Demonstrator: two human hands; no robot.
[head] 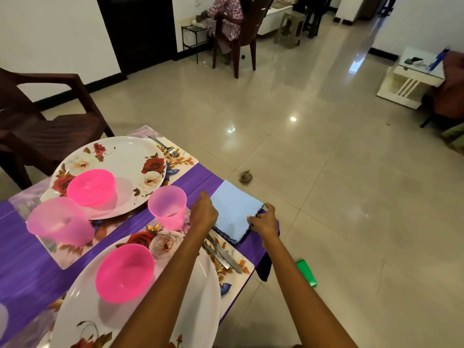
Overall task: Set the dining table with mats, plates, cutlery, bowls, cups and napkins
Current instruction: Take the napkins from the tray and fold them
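A folded light-blue napkin (234,210) lies on the purple tablecloth (198,179) at the table's right corner. My right hand (263,222) pinches its right edge. My left hand (204,213) rests at its left edge, fingers pointing forward onto the cloth. Just below them, a knife and another piece of cutlery (222,253) lie on the near floral mat (242,266). Two floral plates (130,156) (200,292) each carry a pink bowl (91,187) (124,272). Two pink cups (167,206) (59,221) stand between them. A fork (165,146) lies beside the far plate.
A dark brown chair (45,121) stands at the table's far left. On the floor to the right lie a green object (306,272) and a small brown thing (246,176). A person sits on a chair (238,33) far back. A white side table (411,79) is at right.
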